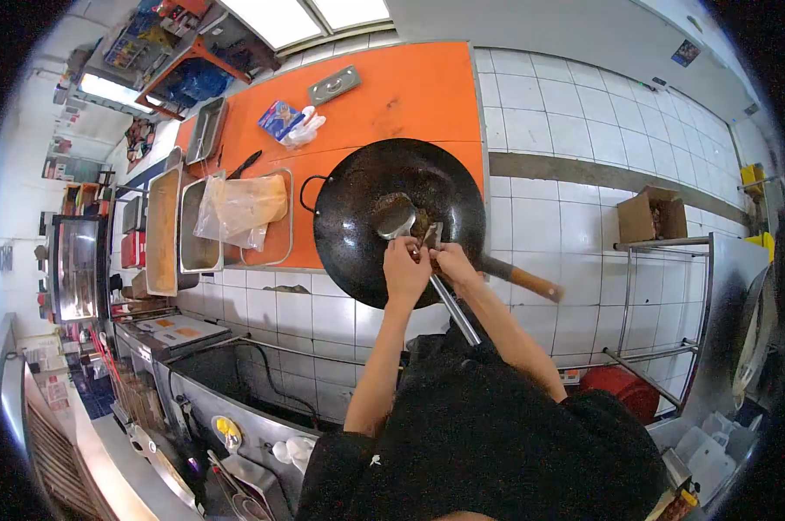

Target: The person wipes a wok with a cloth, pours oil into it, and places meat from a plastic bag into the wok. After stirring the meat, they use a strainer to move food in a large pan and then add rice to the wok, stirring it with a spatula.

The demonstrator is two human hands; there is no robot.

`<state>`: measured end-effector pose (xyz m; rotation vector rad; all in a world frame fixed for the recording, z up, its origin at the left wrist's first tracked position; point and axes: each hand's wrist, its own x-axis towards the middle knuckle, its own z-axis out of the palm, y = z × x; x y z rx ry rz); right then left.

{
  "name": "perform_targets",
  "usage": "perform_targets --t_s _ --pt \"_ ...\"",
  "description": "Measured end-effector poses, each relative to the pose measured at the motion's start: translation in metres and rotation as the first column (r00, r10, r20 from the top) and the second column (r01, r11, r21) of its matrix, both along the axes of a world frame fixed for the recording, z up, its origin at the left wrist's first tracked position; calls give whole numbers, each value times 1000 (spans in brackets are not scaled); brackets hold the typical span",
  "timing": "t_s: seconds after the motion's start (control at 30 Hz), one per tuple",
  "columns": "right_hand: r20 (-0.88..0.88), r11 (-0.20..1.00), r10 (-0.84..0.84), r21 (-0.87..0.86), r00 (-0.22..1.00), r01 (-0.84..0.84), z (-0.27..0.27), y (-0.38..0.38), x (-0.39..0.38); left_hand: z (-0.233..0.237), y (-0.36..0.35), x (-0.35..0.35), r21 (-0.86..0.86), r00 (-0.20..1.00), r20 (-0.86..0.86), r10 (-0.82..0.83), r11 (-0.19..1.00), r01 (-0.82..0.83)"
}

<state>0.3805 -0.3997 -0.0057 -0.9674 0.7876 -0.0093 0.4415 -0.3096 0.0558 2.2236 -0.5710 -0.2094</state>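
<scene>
A large black wok [357, 247] with a wooden-tipped handle [536, 282] rests on the orange table [427, 82]. Over the wok, my left hand [405, 271] has its fingers closed around the metal ladle [396, 217], near the ladle's bowl. My right hand [455, 262] is beside it, fingers pinched on a small metal piece [433, 234]. The ladle's shaft runs back below both hands toward my body. Brown food residue [420, 221] lies in the wok near the ladle's bowl.
Left of the wok are metal trays [163, 234], a plastic bag [227, 213] and a black-handled knife [245, 164]. Farther back lie a blue packet [279, 120] and a steel lid [333, 86]. A cardboard box [649, 217] sits on a rack at right.
</scene>
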Motion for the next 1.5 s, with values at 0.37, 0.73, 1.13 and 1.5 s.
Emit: perform_targets --t_s 0.37,0.73,1.13,1.5 --pt "14 995 99 -18 995 -99 13 -18 2 -54 -22 34 65 769 -639 0 996 54" --pt "-66 696 124 -705 990 -134 43 -17 8 -50 -54 44 250 897 -420 137 968 -31" --pt "-129 563 117 -808 985 -173 42 -9 11 -64 -58 51 216 842 -513 164 975 -58" --pt "37 913 -145 391 989 119 20 -28 0 -32 -24 21 -132 402 -914 -54 977 -167"
